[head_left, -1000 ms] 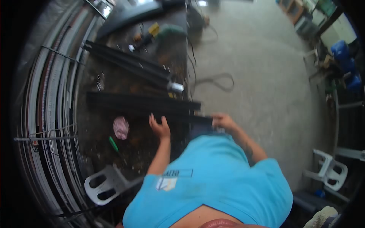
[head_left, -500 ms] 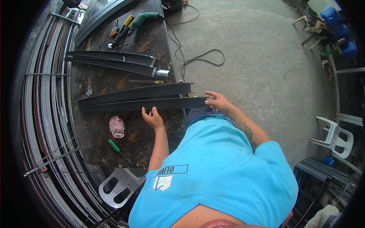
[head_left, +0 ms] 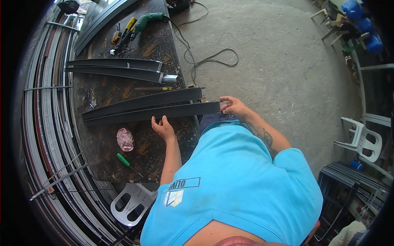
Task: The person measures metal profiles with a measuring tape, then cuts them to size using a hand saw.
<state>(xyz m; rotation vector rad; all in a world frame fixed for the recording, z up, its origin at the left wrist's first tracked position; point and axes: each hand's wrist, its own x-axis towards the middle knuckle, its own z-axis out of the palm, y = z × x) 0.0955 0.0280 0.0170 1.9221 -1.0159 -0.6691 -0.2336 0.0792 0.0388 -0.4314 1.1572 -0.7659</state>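
Two long dark metal profiles lie side by side across a dark workbench (head_left: 123, 160). My left hand (head_left: 163, 128) rests with its fingers spread against the near profile (head_left: 152, 113), about at its middle. My right hand (head_left: 232, 106) grips the right end of that same profile, where it juts past the bench edge. The second profile (head_left: 143, 101) lies just behind it, touching no hand.
Two more dark profiles (head_left: 115, 69) lie farther back. A green drill (head_left: 147, 21) with its cable (head_left: 209, 61), a yellow-handled screwdriver (head_left: 155, 88), a green-handled screwdriver (head_left: 125, 161) and a pink rag (head_left: 125, 139) are on the bench. Stacked metal strips (head_left: 45, 123) line the left; a white plastic chair (head_left: 363, 139) stands right.
The view has steadied and shifted. My left hand came down onto the near profile, and my right hand closed on its end; the profile sits slightly farther back on the bench.
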